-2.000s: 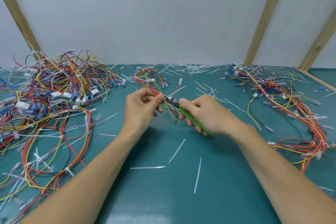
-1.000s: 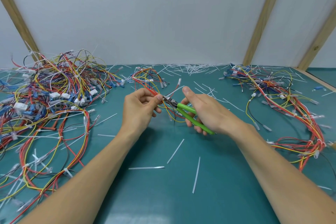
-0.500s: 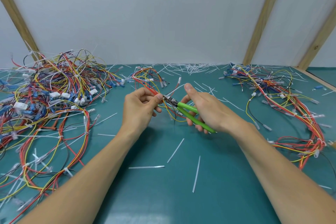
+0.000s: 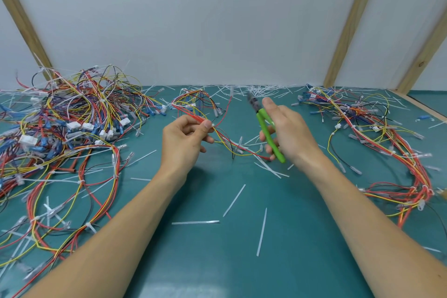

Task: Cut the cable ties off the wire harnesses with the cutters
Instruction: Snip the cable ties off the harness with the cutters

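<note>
Both bare forearms reach in from the near edge of the desk [image 4: 302, 261] and converge toward its middle. The left hand [image 4: 183, 138] is raised a little above the surface, back of the hand toward the camera, its thumb and curled fingers [image 4: 207, 126] pinching a small wire harness [image 4: 200, 109] of red, yellow and black leads. That harness loops away toward the far edge and also trails down to the right, its loose ends lying on the desk below the right hand [image 4: 287, 133]. The right hand is held apart from the left, tilted with the thumb uppermost, its fingers wrapped round the green handles of the cutters [image 4: 267, 130]. The cutters stand nearly upright, their dark nose blurred and pointing toward the far edge, clear of the harness.

A large tangled pile of harnesses [image 4: 72, 123] fills the left side of the desk, and a looser pile [image 4: 377, 143] runs along the right side. White cut cable ties [image 4: 233, 197] lie scattered over the middle and thickly along the far edge.
</note>
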Available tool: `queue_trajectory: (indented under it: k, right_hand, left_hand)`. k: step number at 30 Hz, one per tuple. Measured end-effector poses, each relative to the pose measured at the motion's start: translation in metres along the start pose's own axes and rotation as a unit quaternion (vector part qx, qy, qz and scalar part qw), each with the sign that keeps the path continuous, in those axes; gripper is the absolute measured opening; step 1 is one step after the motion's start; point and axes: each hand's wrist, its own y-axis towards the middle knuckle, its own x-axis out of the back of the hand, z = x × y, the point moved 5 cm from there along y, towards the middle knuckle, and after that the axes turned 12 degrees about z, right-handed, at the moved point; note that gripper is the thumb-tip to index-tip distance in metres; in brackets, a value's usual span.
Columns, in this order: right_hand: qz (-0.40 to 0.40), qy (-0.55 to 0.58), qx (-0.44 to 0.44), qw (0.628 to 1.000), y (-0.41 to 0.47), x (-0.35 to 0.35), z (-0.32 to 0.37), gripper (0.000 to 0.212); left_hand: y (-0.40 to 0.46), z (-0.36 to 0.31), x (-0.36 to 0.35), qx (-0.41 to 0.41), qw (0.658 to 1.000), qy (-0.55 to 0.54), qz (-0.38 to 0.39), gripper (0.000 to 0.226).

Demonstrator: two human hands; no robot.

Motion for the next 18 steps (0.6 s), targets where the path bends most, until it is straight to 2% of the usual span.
queue_trajectory:
  k: [3, 7, 14, 18]
  right_hand:
    - [-0.071, 0.046, 0.015, 0.996, 0.003, 0.014, -0.002, 0.029]
    - [-0.122, 0.105, 0.024, 0.987, 0.004, 0.026, -0.005, 0.013]
    - [-0.097, 0.123, 0.014, 0.988, 0.004, 0.014, -0.006, 0.018]
    - [-0.045, 0.134, -0.016, 0.99, 0.001, 0.001, -0.005, 0.013]
  left_hand:
    - [0.0, -0.001, 0.003, 0.016, 0.999, -0.018, -0.027, 0.008]
    - [0.001, 0.0, 0.005, 0.056, 0.992, -0.102, -0.04, 0.016]
    - [0.001, 0.002, 0.001, 0.082, 0.988, -0.132, -0.022, 0.017]
    - [-0.001, 0.002, -0.006, 0.103, 0.985, -0.13, 0.042, 0.017]
